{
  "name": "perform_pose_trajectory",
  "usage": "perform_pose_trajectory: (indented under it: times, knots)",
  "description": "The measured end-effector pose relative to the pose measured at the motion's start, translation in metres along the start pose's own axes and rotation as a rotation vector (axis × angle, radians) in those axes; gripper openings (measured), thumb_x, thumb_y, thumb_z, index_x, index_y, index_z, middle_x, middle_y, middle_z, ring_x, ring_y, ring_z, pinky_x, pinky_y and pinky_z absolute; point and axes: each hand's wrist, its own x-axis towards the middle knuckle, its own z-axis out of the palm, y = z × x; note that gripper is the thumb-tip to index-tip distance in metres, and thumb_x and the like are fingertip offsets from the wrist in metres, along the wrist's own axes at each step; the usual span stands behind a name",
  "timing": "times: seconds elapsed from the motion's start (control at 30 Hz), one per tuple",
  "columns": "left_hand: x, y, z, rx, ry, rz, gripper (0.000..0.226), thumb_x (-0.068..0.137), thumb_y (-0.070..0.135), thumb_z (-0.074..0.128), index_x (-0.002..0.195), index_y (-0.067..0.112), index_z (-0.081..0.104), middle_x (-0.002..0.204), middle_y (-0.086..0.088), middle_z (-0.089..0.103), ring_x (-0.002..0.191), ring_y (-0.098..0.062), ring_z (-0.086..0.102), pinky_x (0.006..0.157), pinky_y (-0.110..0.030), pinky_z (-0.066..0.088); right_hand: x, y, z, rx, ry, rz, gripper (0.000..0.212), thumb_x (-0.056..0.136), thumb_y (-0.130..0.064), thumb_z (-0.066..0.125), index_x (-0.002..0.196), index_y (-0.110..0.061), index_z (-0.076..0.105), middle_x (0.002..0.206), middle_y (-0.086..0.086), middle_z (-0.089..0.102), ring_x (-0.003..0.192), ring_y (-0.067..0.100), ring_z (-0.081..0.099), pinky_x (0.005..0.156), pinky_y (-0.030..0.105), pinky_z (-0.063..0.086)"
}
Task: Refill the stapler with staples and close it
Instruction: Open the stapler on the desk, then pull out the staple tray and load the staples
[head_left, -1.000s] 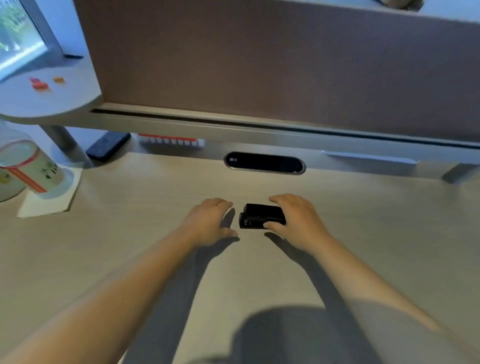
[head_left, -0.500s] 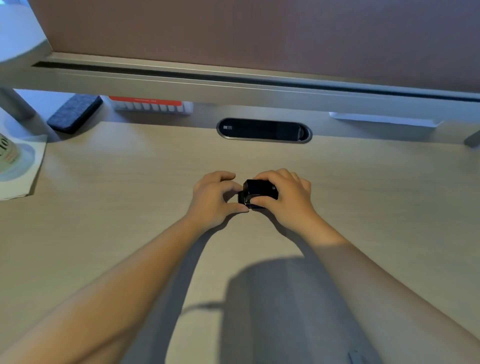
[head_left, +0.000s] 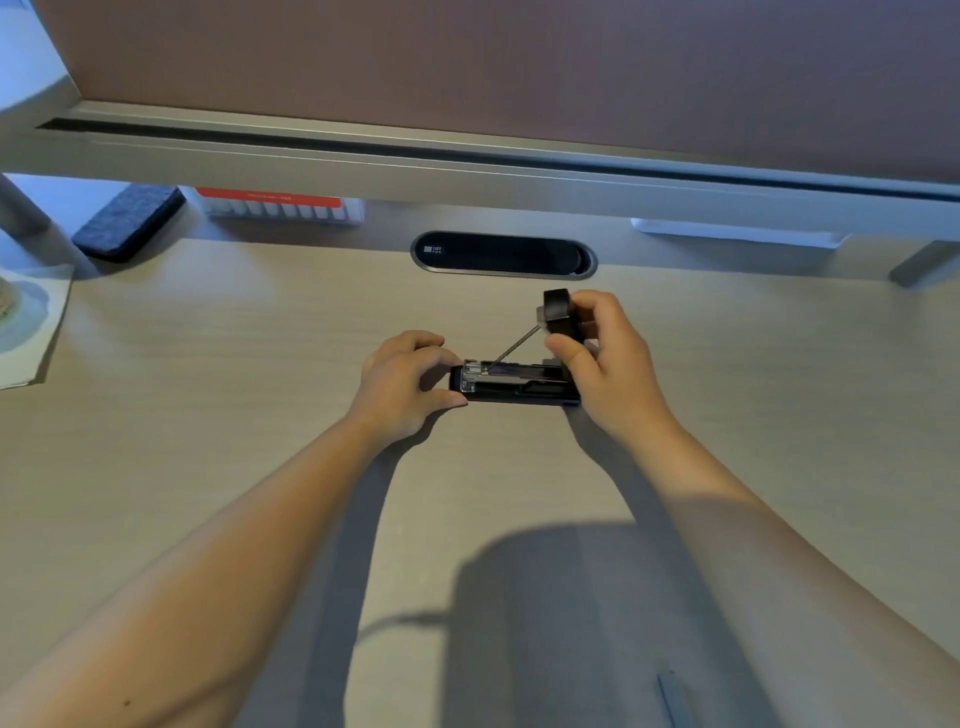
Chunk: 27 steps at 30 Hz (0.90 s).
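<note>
Now, going left to right across the tabletop (head_left: 208, 415): a dark felt pad (head_left: 127, 223) and a red-and-white box (head_left: 278, 205) are lying along the far edge, left of an oval cable port (head_left: 504, 253). Toward the middle, the left hand (head_left: 402, 387) is bracing the front end of the black stapler (head_left: 514, 382), thumb and fingers curled against it. The stapler's base is lying flat, its metal channel exposed. The right hand (head_left: 605, 358) is pinching the stapler's lid (head_left: 557, 312), holding it swung up and back, a thin spring rod stretching down to the channel.
</note>
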Motion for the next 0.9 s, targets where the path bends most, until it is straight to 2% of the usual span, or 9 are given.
perform_pose_trajectory:
  times: [0.03,0.17,0.27,0.37,0.5,0.6,0.7,0.8,0.9]
  knots:
    - [0.0,0.001,0.0,0.007,-0.002,-0.001,0.038,0.072,0.023,0.069,0.109,0.015,0.062,0.131,-0.008,0.049,0.127,-0.023,0.036,0.106,-0.032,0.025,-0.002,0.0,-0.005,-0.004,0.006,0.005,0.024,0.085,-0.009,0.052,0.106,-0.018,0.043,0.103,0.0,0.051,0.095,0.025,0.054,0.084,0.031,0.048]
    - [-0.001,0.003,0.0,0.037,-0.011,-0.009,0.038,0.074,0.022,0.067,0.111,0.014,0.06,0.132,-0.008,0.048,0.127,-0.024,0.036,0.104,-0.031,0.025,-0.008,0.0,-0.026,-0.103,0.029,-0.019,0.042,0.087,-0.009,0.05,0.124,-0.011,0.033,0.106,-0.004,0.045,0.099,0.011,0.046,0.084,0.017,0.036]
    - [-0.002,0.005,0.001,0.047,-0.016,-0.015,0.039,0.074,0.021,0.067,0.112,0.012,0.059,0.132,-0.01,0.048,0.126,-0.026,0.037,0.104,-0.033,0.027,-0.011,0.004,-0.038,-0.173,0.047,-0.045,0.043,0.086,-0.006,0.05,0.125,-0.009,0.032,0.107,-0.003,0.042,0.096,0.014,0.045,0.077,0.01,0.032]
    - [-0.004,0.007,0.0,0.057,-0.017,-0.015,0.039,0.075,0.02,0.066,0.112,0.011,0.059,0.132,-0.011,0.049,0.126,-0.027,0.037,0.104,-0.034,0.027,-0.011,0.013,-0.05,-0.2,0.102,-0.002,0.041,0.086,-0.006,0.05,0.123,-0.005,0.033,0.105,0.002,0.043,0.095,0.018,0.045,0.076,0.016,0.035]
    - [-0.007,0.009,0.001,0.071,-0.015,-0.014,0.039,0.076,0.019,0.065,0.113,0.01,0.058,0.132,-0.012,0.049,0.126,-0.028,0.037,0.103,-0.033,0.029,-0.012,0.037,-0.059,-0.147,0.233,0.146,0.041,0.085,-0.003,0.049,0.124,-0.005,0.035,0.117,0.016,0.047,0.105,0.028,0.048,0.095,0.035,0.043]
    - [-0.007,0.009,0.002,0.068,-0.001,-0.009,0.039,0.077,0.018,0.064,0.114,0.01,0.058,0.131,-0.014,0.049,0.126,-0.029,0.038,0.103,-0.033,0.029,-0.016,0.059,-0.056,0.015,0.302,0.315,0.042,0.086,-0.003,0.049,0.125,-0.006,0.036,0.124,0.015,0.045,0.102,0.026,0.05,0.084,0.03,0.054]
    - [-0.006,0.009,0.002,0.077,-0.002,-0.008,0.039,0.077,0.019,0.063,0.115,0.01,0.057,0.132,-0.014,0.049,0.126,-0.029,0.038,0.104,-0.034,0.029,-0.019,0.07,-0.053,-0.03,0.342,0.392,0.047,0.086,-0.013,0.053,0.128,-0.008,0.034,0.131,0.019,0.046,0.106,0.029,0.052,0.097,0.036,0.043]
    - [-0.008,0.01,0.004,0.098,-0.001,0.001,0.039,0.077,0.019,0.063,0.115,0.01,0.057,0.13,-0.014,0.051,0.124,-0.03,0.039,0.103,-0.035,0.031,-0.025,0.073,-0.052,-0.012,0.361,0.393,0.062,0.085,-0.019,0.055,0.136,-0.008,0.02,0.138,0.017,0.041,0.116,0.022,0.047,0.091,0.023,0.033]
    - [-0.013,0.012,0.005,0.112,0.009,0.008,0.038,0.076,0.018,0.064,0.112,0.008,0.059,0.125,-0.014,0.057,0.12,-0.032,0.044,0.099,-0.037,0.035,-0.04,0.065,-0.05,0.008,0.32,0.412,0.073,0.083,-0.022,0.059,0.138,-0.009,0.012,0.138,0.017,0.039,0.121,0.025,0.044,0.092,0.027,0.033]
